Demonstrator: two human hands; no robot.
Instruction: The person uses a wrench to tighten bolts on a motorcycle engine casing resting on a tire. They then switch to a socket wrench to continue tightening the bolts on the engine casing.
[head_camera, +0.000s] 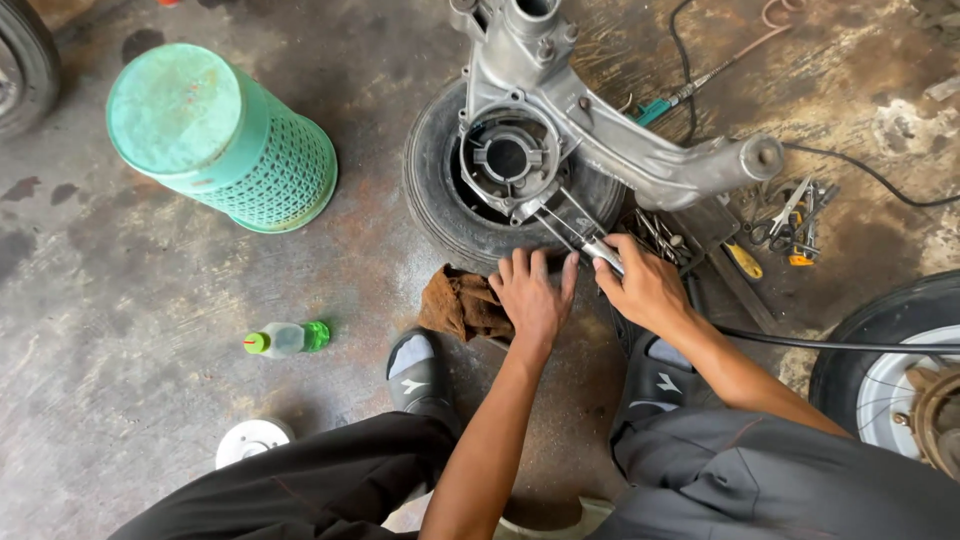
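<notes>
Right hand: your right hand (648, 288) is clenched around the shiny handle of a metal tool (578, 232), whose thin shafts run up and left to the grey engine casing (560, 120).
Left hand: your left hand (532, 297) lies open, palm down, fingers spread, grasping nothing; it rests at the near edge of the small black tyre (435, 185), just beside the tool and touching the brown rag (462, 303).
Where the work sits: the casing lies on top of the tyre, straight ahead of both hands, its round opening facing up.
Hidden or unclear: the tool's tip is lost against the casing's lower rim, so you cannot tell what it grips; its kind is hard to make out. The pile of hand tools (790, 222) to the right is too tangled to sort. A second wheel (885, 370) is cut off at the right edge.
Materials and shapes: cast grey metal with a long arm; ribbed black rubber; crumpled cloth; stained concrete floor (130, 300).
Nearby: an overturned green lattice basket (225, 140) and a small clear bottle (288, 338) with green ends lie well apart to the left.
</notes>
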